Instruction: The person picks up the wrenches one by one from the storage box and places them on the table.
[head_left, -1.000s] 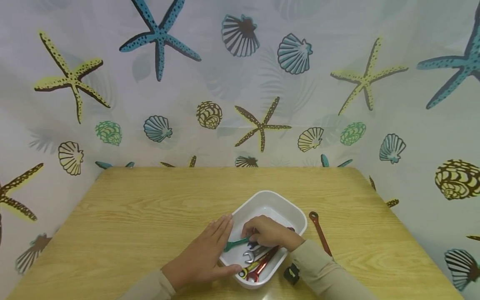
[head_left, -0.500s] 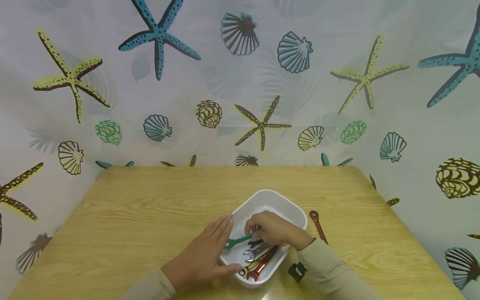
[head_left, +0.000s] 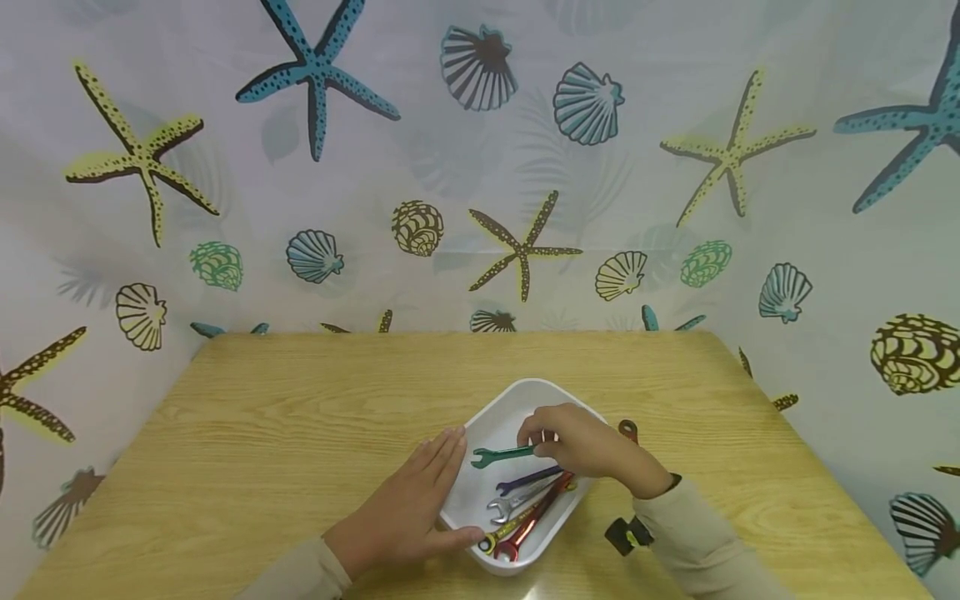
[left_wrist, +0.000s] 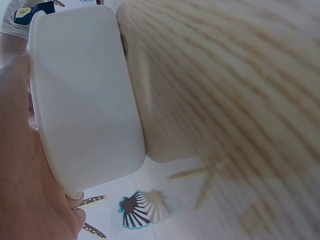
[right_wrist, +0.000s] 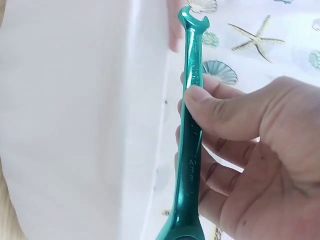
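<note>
In the head view, my left hand (head_left: 405, 512) rests along the left rim of a white plastic bin (head_left: 501, 407), fingers straight and thumb at the near corner. The bin's outer wall (left_wrist: 87, 100) fills much of the left wrist view beside that hand. Over the bin, my right hand (head_left: 588, 442) pinches a green combination wrench (head_left: 498, 456) between thumb and fingers. Its open end points left, and a "12mm" mark shows on the shaft (right_wrist: 190, 155). Beneath it in the bin lie a purple wrench (head_left: 529, 481), a silver wrench (head_left: 501, 508), a yellow wrench (head_left: 506, 530) and a red wrench (head_left: 534, 523).
Another red wrench (head_left: 627, 429) lies on the wooden table (head_left: 300, 400) right of the bin, mostly hidden by the right forearm. A black device (head_left: 628, 536) sits at the right wrist. Behind the table hangs a cloth (head_left: 450, 167) printed with shells and starfish.
My right hand has risen and moved right with the green wrench, uncovering the purple wrench. The right forearm now covers more of the wrench on the table. My left hand has stayed put.
</note>
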